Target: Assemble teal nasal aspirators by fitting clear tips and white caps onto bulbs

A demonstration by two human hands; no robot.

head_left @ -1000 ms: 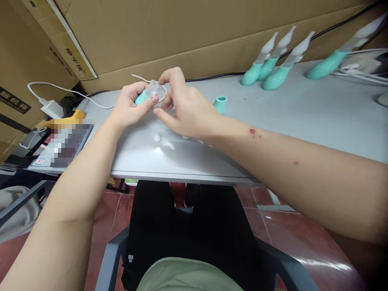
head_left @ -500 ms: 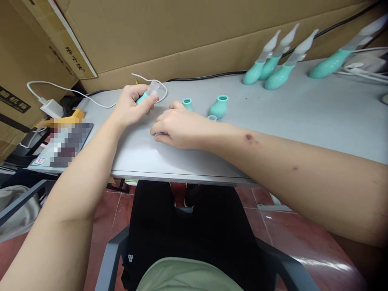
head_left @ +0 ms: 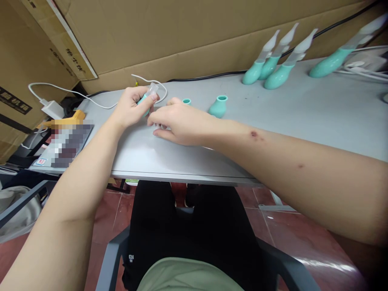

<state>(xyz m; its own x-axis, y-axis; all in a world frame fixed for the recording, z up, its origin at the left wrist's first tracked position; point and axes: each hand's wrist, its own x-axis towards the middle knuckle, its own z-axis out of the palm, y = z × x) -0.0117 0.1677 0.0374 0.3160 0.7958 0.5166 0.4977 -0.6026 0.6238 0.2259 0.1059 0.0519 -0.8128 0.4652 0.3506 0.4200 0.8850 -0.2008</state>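
Note:
My left hand (head_left: 133, 106) is closed around a teal squeeze bulb (head_left: 143, 108) with a clear tube (head_left: 153, 87) fitted in its neck, the parts of a nasal aspirator. Just right of it, low over the table, my right hand (head_left: 174, 120) has its fingers curled round a small translucent part (head_left: 159, 126), mostly covered by them. Behind that hand shows the neck of one loose teal bulb (head_left: 186, 101). Another open-necked teal bulb (head_left: 218, 106) stands beyond my right wrist.
Several assembled aspirators with white tips, such as this one (head_left: 280, 74), stand at the back right of the grey table (head_left: 303, 117). A cardboard wall (head_left: 194, 36) closes off the rear. On the left are a white charger (head_left: 53, 108) with its cable and a yellow tool (head_left: 79, 116).
My right hand has shifted slightly left and up, closer to my left hand, covering more of the nearer loose bulb. The left hand keeps its hold, with the tube tilted a little more rightward.

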